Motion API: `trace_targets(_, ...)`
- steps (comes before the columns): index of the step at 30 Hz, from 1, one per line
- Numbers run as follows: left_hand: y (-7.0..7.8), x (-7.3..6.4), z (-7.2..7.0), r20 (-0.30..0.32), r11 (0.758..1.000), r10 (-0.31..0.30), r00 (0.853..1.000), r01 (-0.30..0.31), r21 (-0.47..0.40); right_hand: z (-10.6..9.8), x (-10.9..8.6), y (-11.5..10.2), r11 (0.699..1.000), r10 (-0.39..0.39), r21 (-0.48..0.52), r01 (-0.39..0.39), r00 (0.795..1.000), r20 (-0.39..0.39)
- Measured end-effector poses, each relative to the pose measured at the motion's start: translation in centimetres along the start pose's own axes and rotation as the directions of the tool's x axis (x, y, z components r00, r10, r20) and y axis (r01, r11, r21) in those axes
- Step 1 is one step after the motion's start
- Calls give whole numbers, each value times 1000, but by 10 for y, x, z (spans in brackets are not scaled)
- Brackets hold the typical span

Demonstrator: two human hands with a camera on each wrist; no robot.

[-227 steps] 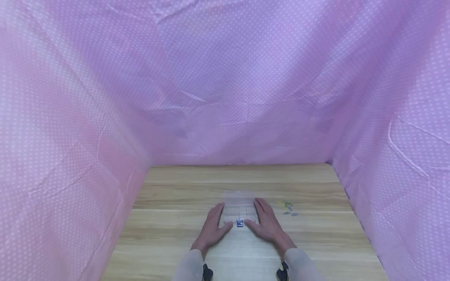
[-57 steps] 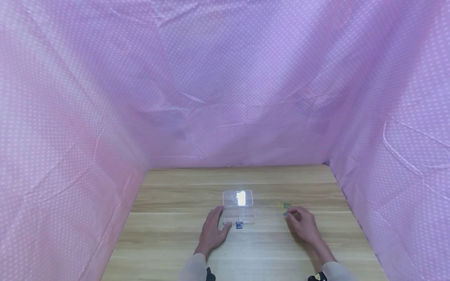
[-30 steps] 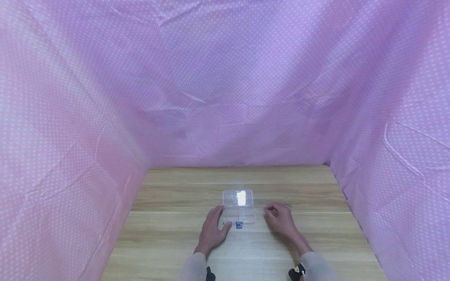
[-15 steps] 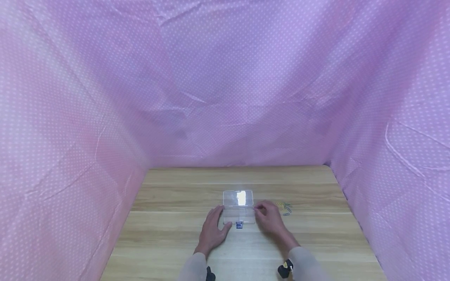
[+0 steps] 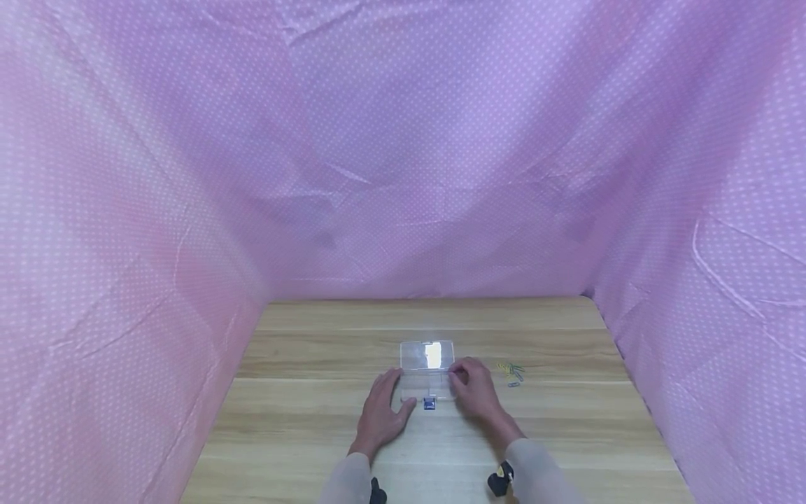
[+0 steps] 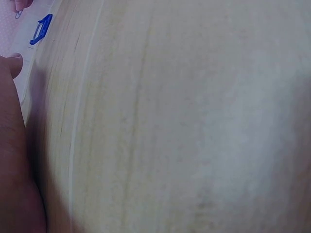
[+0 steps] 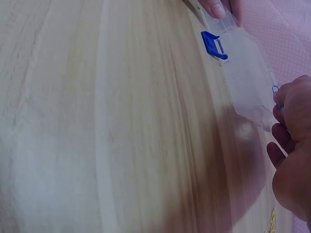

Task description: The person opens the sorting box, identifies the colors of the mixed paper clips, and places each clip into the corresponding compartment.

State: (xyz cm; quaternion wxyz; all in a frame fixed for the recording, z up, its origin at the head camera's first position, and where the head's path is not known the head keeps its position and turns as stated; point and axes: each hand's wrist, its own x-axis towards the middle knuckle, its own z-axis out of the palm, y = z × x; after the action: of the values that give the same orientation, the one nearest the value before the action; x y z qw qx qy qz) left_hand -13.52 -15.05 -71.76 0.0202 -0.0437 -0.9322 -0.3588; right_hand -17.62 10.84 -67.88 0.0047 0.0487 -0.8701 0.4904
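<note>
A clear plastic box (image 5: 414,384) lies with its lid (image 5: 413,355) folded back on the far side; its blue latch (image 5: 429,404) faces me. My left hand (image 5: 379,414) rests against the box's left side, fingers fairly straight, thumb at the near edge. Over the right end of the box, my right hand (image 5: 476,393) pinches a blue paper clip (image 7: 275,90), seen poking out past the fingertips in the right wrist view. Dividers show inside the box. Part of the pinched clip is hidden by the fingers.
Several yellow, green and blue paper clips (image 5: 513,374) lie loose to the right of the box. The wooden table (image 5: 302,420) is enclosed by pink dotted cloth (image 5: 403,231) at the back and both sides.
My right hand left the box's side, took a blue paper clip from the loose ones and carried it left to above the box. My left hand stayed by the box.
</note>
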Motion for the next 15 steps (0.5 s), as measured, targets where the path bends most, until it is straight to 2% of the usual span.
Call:
trace_targets(4,1,0,0,-9,1000,9,1000,-9,0,3,1,1,1000,4,-5,-4,1000,-6)
trace_targets(10,2,-1,0,-6,1000,0,1000,0,-7,5,1,1,1000,-22,-13,21,1000,-21)
trace_targets(15,1,0,0,-2,1000,-15,1000,15,-10,6,1,1,1000,-11,-14,11,1000,-17)
